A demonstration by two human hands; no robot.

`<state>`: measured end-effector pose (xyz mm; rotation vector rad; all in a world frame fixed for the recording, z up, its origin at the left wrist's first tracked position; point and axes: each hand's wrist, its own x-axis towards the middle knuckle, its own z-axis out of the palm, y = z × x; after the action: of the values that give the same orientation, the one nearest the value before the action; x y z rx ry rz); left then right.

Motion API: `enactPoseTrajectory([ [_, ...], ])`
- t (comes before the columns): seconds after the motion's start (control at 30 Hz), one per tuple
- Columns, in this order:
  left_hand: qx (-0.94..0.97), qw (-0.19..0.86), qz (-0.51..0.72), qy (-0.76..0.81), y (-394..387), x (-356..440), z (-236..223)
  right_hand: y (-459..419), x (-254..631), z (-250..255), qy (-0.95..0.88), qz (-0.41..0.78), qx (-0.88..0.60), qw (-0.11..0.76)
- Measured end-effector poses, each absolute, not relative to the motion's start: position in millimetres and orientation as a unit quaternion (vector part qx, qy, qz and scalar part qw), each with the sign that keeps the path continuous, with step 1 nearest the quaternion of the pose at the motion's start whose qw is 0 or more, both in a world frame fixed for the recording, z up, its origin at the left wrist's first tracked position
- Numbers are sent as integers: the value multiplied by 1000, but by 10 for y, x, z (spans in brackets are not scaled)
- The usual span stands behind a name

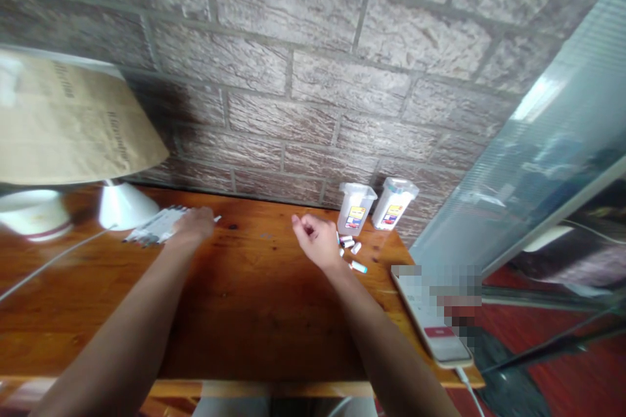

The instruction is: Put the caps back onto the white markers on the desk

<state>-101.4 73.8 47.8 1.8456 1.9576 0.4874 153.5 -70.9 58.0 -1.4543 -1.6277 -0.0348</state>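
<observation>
Fingers [319, 224] curled together on right hand [321, 243] — left hand [195, 224] blurred at pens [157, 225] — can't tell grip.

The single view is head-mounted: the camera sits on the person's head, above the near edge of the wooden counter [274, 313], and faces forward and down. Both forearms enter from the bottom edge, and the left hand [194, 227] and right hand [317, 240] lie at mid-range. The brick wall [313, 78] spans the upper frame beyond the counter. The lamp [73, 120] bounds the left side; a glass panel [528, 137] and the red floor [552, 365] bound the right. Coverage is wide, with brick courses running aslant. No second view shares this area.
</observation>
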Motion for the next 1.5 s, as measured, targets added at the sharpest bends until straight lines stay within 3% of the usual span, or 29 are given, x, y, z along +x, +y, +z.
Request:
enactPoseTrajectory([
  [0.2, 738, 233, 204, 600, 585, -675, 490, -823, 2369, 764, -664, 145, -650, 341],
  [0.37, 610, 624, 340, 350, 318, -325, 520, -848, 2660, 593, -633, 272, -671, 274],
  [0.5, 494, 750, 323, 298, 137, -115, 469, -793, 2526, 508, -643, 310, -650, 262],
  [0.67, 463, 773, 292, 321, 117, -11, 323, -776, 2480, 483, -626, 309, -662, 273],
  [0.8, 459, 770, 287, 338, 143, -3, 249, -762, 2466, 485, -644, 218, -663, 315],
  [1.0, 458, 773, 286, 333, 144, 11, 190, -672, 2194, 375, -651, 75, -722, 221],
  [1.23, 457, 780, 290, 315, 174, 3, 141, -644, 2141, 274, -643, 15, -728, 237],
  [1.5, 460, 787, 278, 303, 185, 5, 138, -639, 2171, 222, -662, 27, -716, 222],
])
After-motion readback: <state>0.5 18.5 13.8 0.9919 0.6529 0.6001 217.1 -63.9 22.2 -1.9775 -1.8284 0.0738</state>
